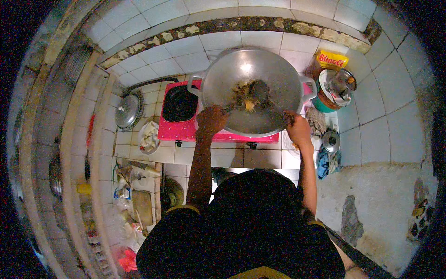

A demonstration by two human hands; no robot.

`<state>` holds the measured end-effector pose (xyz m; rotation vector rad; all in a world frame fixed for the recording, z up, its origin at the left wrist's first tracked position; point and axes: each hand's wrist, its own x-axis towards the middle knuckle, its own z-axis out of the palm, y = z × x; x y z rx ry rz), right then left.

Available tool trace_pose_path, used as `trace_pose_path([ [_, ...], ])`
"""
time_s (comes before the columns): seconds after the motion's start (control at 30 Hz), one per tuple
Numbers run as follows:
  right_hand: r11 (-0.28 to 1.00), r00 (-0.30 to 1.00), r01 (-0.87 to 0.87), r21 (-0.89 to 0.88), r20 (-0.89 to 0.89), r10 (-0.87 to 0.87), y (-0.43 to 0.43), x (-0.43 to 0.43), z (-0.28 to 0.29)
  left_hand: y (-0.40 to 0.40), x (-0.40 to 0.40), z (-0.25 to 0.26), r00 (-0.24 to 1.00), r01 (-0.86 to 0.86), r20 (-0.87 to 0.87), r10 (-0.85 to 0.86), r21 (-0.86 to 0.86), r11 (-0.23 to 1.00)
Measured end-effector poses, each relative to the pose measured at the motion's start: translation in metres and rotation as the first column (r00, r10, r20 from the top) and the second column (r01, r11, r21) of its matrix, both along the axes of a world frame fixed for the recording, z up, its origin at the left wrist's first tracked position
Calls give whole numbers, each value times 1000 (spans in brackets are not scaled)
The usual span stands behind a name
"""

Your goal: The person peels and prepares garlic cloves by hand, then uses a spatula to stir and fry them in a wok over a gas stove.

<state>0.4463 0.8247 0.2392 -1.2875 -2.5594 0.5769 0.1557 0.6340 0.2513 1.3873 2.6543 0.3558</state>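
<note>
A large metal wok (216, 78) with two loop handles sits over the right part of a pink two-burner gas stove (177, 130). Low in the wok, a ladle or spatula (259, 90) with a dark, rounded head rests against some browned food (249, 104). My right hand (298, 129) grips its handle at the wok's near right rim. At the near left rim my left hand (212, 120) is closed around a thin utensil (229, 108) that points toward the food; its exact kind is unclear.
The bare left burner (179, 103) is beside the wok. Further left are a metal lid (128, 111) and a plate of pale food (150, 137). Stacked bowls (332, 87), a yellow Bimoli pack (331, 60), a cloth (315, 121) and a small pot lid (331, 140) line the right side.
</note>
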Motion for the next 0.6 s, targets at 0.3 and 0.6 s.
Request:
trace_pose_path([
  [0.3,985,968,170,19,-193,-163,6,9,34,66,28,-5,993,22,118,-18,-31,999],
  [0.6,999,999,-14,45,37,13,11,10,8,32,-13,13,999,-1,41,-7,184,983],
])
